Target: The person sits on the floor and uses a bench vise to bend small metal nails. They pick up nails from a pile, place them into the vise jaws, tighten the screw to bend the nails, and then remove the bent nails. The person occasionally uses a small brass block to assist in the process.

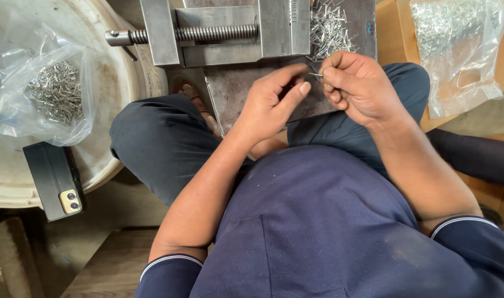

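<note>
Two hands pinch a small metal pin over a steel plate, just below a bench vise.

The right hand (355, 85) is curled nearly closed, its thumb and forefinger pinched on a thin metal pin (316, 74) whose tip pokes out toward the left hand (274, 102). The left hand is half open, fingers bent and thumb stretched out, its fingertips close to the pin; whether they touch it cannot be told. Both hover over the steel plate (230, 99), just below the vise (219, 30) and a loose heap of pins (329, 30). A clear bag of pins (48, 91) lies in a white tub (117, 83) at left, beside a phone (56, 179); another bag of pins (459, 47) lies at right.
</note>
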